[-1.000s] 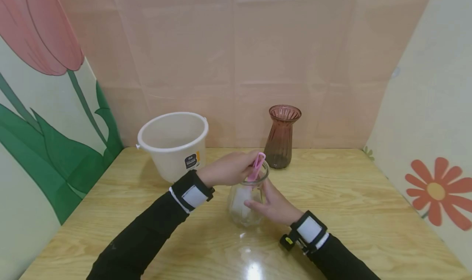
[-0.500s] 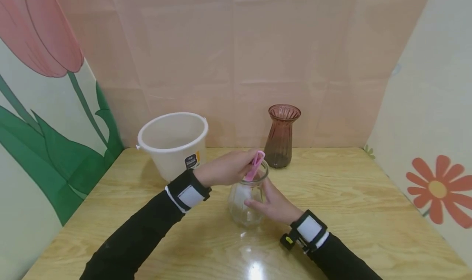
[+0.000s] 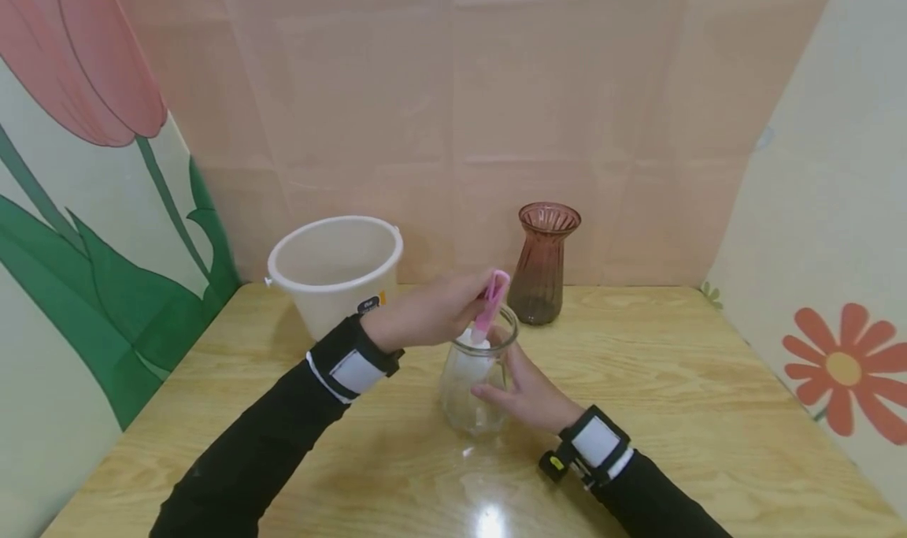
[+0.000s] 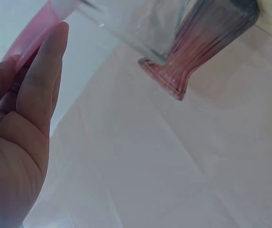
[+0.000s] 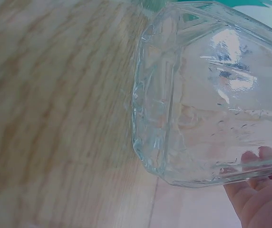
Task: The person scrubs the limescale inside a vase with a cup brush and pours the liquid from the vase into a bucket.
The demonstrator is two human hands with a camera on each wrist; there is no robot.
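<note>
From the head camera, we see our left hand point(image 3: 425, 316) pinching the pink handle of a bottle brush point(image 3: 489, 302), whose white head sits in the mouth of the clear glass jar point(image 3: 473, 380). The jar stands on the wooden tabletop point(image 3: 680, 412) near the middle, and our right hand point(image 3: 527, 392) wraps its right side to steady it. A white bucket point(image 3: 333, 274) stands far left, and a brown glass vase point(image 3: 542, 262) stands just behind the jar. We judge that a hard sideways pull on the brush could tip the jar or swing the handle into the vase. Open room lies to the right and toward the near edge; walls close the left, far and right sides.

At the left wrist, fingers point(image 4: 41, 85) and thumb press the pink handle point(image 4: 36, 35); the vase point(image 4: 198, 47) shows close beyond, so clearance there looks slim.

At the right wrist, the jar's point(image 5: 207, 95) faceted wall fills the view on the tabletop point(image 5: 55, 118), with fingertips point(image 5: 257, 156) showing through the glass. Smooth glass could slip in this grip if the brush drags.
</note>
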